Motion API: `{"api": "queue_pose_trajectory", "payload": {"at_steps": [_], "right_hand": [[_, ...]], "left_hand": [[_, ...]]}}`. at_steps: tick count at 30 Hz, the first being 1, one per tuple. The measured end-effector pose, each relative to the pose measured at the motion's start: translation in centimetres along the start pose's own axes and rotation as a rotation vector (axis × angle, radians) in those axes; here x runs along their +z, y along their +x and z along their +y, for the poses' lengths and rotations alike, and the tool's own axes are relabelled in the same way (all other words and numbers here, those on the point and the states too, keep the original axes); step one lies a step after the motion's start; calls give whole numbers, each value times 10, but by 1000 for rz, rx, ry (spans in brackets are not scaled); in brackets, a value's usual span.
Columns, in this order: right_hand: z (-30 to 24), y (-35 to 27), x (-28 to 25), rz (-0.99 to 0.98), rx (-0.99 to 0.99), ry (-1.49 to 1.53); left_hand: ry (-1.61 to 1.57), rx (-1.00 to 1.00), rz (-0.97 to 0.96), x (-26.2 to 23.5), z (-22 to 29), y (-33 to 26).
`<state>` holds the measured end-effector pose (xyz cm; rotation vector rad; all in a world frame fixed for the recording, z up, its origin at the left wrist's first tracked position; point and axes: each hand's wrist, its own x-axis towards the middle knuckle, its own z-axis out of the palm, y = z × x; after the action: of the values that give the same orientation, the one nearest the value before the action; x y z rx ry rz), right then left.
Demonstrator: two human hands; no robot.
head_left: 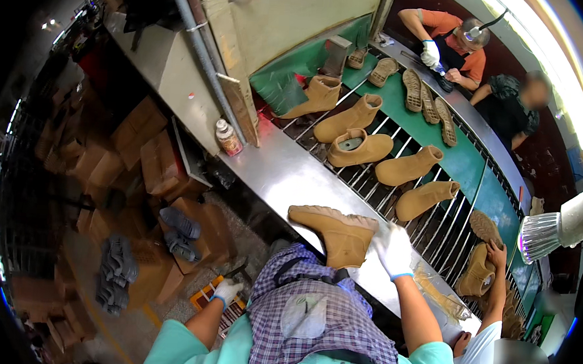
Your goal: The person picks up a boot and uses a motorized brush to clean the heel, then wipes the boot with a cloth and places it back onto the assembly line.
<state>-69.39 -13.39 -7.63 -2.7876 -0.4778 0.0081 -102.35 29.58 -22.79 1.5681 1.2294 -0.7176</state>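
Note:
A tan ankle boot [340, 236] lies on its side at the steel ledge's near edge, against my checked apron, its ridged sole turned away from me. Beside the sole is my right hand [395, 252] in a white glove. Motion smears its fingers, so whether it grips the boot does not show. My left hand [228, 289], also in a white glove, is low at my left side. Its fingers look closed by a dark, thin object [237, 271] whose kind I cannot make out. Under that hand is an orange-edged box [205, 299].
Several tan boots [347, 122] stand on the barred conveyor [427, 232] ahead; loose soles [422, 96] lie beyond. A spray can [228, 138] stands by the pipe. A co-worker's hand [497, 253] touches a sole at right. Cartons [164, 162] and grey soles [117, 272] fill the left.

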Motion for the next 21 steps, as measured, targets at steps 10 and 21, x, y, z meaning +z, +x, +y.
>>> {"api": "queue_pose_trajectory", "payload": {"at_steps": [10, 21], "right_hand": [[-155, 90, 72, -237, -278, 65], [58, 24, -101, 628, 715, 436]], "left_hand": [[-115, 266, 29, -15, 24, -3], [-107, -120, -129, -111, -20, 66]]}}
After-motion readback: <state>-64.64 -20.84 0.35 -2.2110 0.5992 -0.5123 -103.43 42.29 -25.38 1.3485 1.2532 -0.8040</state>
